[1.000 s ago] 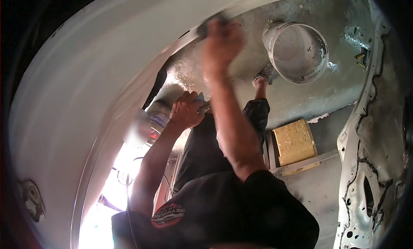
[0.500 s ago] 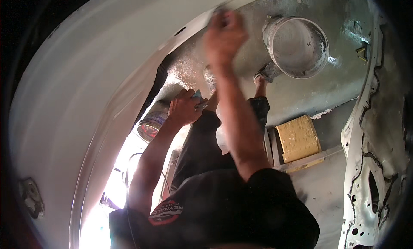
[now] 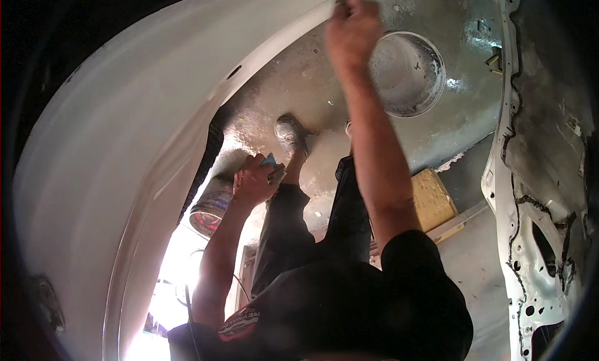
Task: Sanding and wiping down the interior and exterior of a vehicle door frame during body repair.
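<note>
A large white car body panel (image 3: 143, 105) curves across the left and top, with a small slot near its edge. At the top, my right hand (image 3: 354, 40) is closed at the panel's far edge. Its fingers curl around something small and dark that I cannot make out. Lower and to the left, my left hand (image 3: 251, 181) is closed on a folded light-blue and grey piece (image 3: 273, 168), perhaps a cloth or abrasive sheet. That hand is held over the floor, apart from the panel.
Beyond my right forearm stands a round whitish bucket (image 3: 399, 68) on the wet-looking floor. A dark tin (image 3: 211, 206) stands near my left forearm. A yellow box (image 3: 432, 199) lies partly behind my right arm. On the right is a white metal frame (image 3: 530, 286) with holes.
My right hand has moved up and right along the panel's edge. My left hand sits slightly lower and farther left, still gripping the blue-grey piece. The whole view has shifted, and my feet have moved.
</note>
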